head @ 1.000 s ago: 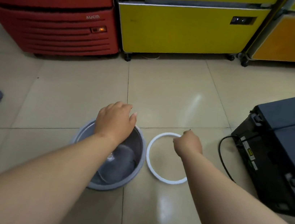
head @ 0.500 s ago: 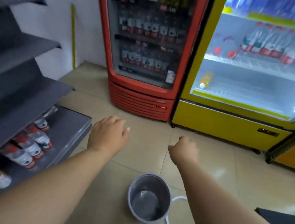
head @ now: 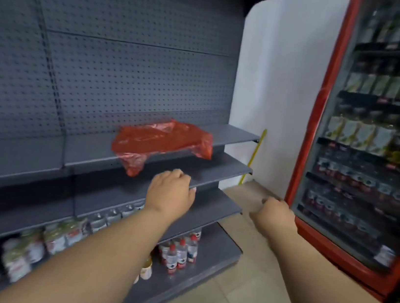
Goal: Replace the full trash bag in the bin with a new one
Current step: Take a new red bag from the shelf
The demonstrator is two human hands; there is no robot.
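Observation:
A red plastic trash bag [head: 162, 141] lies crumpled on a dark grey shelf [head: 227, 168], one corner hanging over the shelf's front edge. My left hand [head: 171, 191] is stretched out just below and in front of the bag, fingers bent, holding nothing and not touching the bag. My right hand [head: 273, 213] is further right, loosely curled and empty, over the floor in front of the red fridge. The bin and its white ring are out of view.
Dark grey shelving [head: 103, 60] with a pegboard back fills the left. Bottles [head: 181, 251] stand on the lower shelves. A red drinks fridge [head: 379, 150] stands at right. A white wall [head: 280, 85] and a yellow stick [head: 253, 156] are behind. Tiled floor [head: 237, 298] lies between.
My view has swung up and left from the bin and ring on the floor to the shelving. Both hands have risen, and the left hand now reaches toward the red bag.

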